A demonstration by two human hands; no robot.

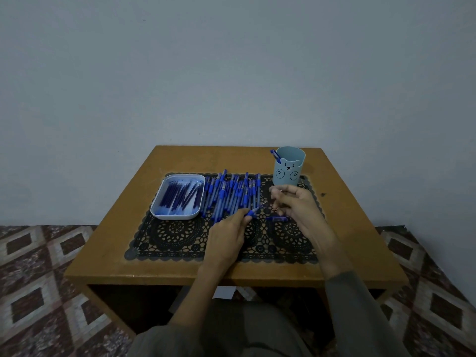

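The left hand [226, 235] is pinching a pen [255, 210] between thumb and fingertips at its dark blue grip sleeve and holding it just above the lace mat [180, 235], a little toward 3 o'clock from the mat's middle. The pen's point is aiming toward 2 o'clock at the right hand [296, 204].

The right hand is hovering just beyond the point with its fingers loosely curled. It is blurred, so it cannot be told whether it is pinching some small part.

The pen is likely handling as a very light, stiff plastic stick. Its smooth barrel is probably slippery, so the ribbed-looking sleeve near the point seems the sound place to grip. The thin point could bend or smear ink if pressed sideways.

The pen is looking slim, with a paler blue, see-through barrel, a darker blue grip and a fine bare point with no cap. A small blue cap [279, 218] is lying on the mat at 4 o'clock from the point, under the right hand.

Loose pens [231, 194] of the same kind are lying side by side toward 12 o'clock. A white tray [164, 215] of dark refills [180, 198] is sitting at 9 o'clock. A bear-faced cup [288, 166] with one pen inside is standing at 1 o'clock on the wooden table [128, 253].
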